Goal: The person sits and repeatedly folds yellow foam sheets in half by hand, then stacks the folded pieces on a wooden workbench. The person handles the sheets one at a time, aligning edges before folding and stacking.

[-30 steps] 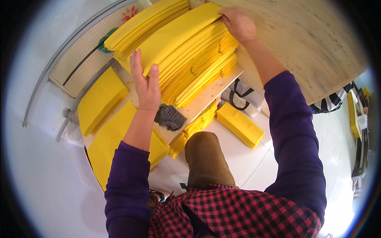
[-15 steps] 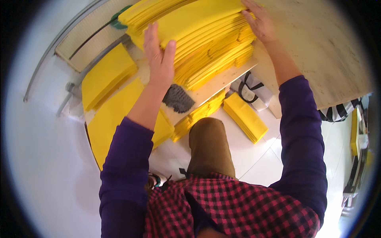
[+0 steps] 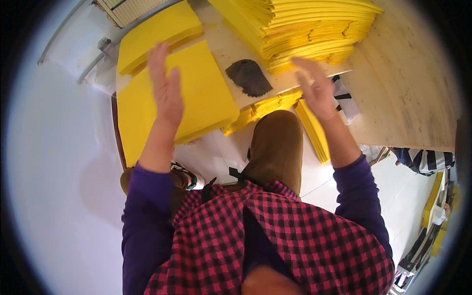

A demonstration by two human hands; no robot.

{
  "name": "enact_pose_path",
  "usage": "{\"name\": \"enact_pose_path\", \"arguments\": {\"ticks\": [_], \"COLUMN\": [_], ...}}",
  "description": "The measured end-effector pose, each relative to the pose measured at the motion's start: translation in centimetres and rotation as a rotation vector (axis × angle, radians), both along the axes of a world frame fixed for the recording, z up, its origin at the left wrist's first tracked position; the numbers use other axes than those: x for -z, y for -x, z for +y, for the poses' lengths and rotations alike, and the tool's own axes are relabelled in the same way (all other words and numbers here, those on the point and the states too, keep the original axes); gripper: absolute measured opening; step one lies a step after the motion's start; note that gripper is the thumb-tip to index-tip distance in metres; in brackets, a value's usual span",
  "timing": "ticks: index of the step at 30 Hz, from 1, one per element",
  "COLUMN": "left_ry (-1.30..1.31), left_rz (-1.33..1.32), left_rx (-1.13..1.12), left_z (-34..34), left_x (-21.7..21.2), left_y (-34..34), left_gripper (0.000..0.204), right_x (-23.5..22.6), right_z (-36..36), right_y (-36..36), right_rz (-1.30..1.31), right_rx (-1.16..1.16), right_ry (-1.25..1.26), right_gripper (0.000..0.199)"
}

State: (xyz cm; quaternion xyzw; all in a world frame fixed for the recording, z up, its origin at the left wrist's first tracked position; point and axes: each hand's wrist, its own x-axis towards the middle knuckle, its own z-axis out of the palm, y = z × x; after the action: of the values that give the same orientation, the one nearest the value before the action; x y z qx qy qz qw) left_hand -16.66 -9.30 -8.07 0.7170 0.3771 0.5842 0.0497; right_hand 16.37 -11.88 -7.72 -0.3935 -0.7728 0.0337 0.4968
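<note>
Table (image 3: 216, 32), yellow stacks (image 3: 314, 27), white bag (image 3: 350, 109), spread hands (image 3: 168, 102)

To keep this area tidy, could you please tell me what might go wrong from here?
The tall yellow stack has uneven edges, and neither the left hand nor the right hand seems to grip it, so layers might slip. The grey cloth lies near the edge of the bench and could be brushed off. The yellow bundle beside the knee may get bumped.

Bright light whitens the floor (image 3: 393, 196) at right, the hands (image 3: 168, 101) are blurred, and the rim darkens to black.
</note>
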Motion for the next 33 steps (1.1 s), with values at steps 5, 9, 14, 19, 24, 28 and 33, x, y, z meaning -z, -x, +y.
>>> {"name": "enact_pose_path", "arguments": {"ticks": [5, 9, 14, 19, 24, 28, 33], "left_ry": [0.127, 0.297, 0.396, 0.402, 0.407, 0.398, 0.459], "left_rz": [0.017, -0.052, -0.196, -0.269, -0.270, -0.240, -0.178], "left_rx": [-0.363, -0.660, -0.775, -0.752, -0.584, -0.478, -0.383], "left_z": [-8.6, -15.8, -21.5, -22.4, -20.3, -17.2, -12.5], "left_x": [3.7, 7.4, 10.4, 10.7, 10.0, 9.6, 9.2], "left_y": [10.6, 15.7, 18.6, 19.0, 19.9, 21.0, 22.2], "left_gripper": [0.043, 0.044, 0.045, 0.044, 0.041, 0.039, 0.040], "right_x": [6.2, 9.1, 11.7, 13.1, 11.7, 9.7, 8.4], "right_z": [2.4, 6.3, 8.8, 9.2, 6.9, 4.9, 4.2], "right_y": [5.1, 8.1, 8.7, 7.6, 7.3, 8.4, 10.7], "right_rz": [-0.280, -0.464, -0.503, -0.406, -0.149, -0.062, 0.007], "right_rx": [-0.001, 0.260, 0.357, 0.406, 0.326, 0.296, 0.208], "right_ry": [0.480, 0.519, 0.584, 0.566, 0.526, 0.351, 0.466], "right_gripper": [0.026, 0.036, 0.030, 0.027, 0.021, 0.019, 0.024]}}
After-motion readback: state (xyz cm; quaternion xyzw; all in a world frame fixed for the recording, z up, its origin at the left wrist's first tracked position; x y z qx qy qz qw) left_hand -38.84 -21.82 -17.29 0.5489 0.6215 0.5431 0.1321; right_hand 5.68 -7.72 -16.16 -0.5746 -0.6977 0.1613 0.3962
